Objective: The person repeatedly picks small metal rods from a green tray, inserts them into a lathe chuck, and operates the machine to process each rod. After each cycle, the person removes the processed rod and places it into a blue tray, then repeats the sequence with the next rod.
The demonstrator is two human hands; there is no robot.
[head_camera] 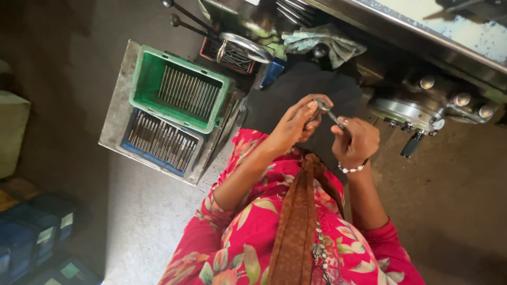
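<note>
My left hand [297, 122] and my right hand [356, 140] meet in front of me over a black cloth [296, 89]. Together they hold a short metal rod [332, 116]. The left fingers pinch a small round metal piece [322, 104] at the rod's upper end. My right hand, with a bead bracelet at the wrist, grips the lower end. I wear a red floral garment with a brown scarf.
A green crate [179, 87] and a blue crate [158, 140], both filled with several metal rods, sit on a grey stand to the left. A machine with a chuck [409, 108], levers and a rag [322, 42] stands ahead. Blue boxes [31, 232] lie on the floor at lower left.
</note>
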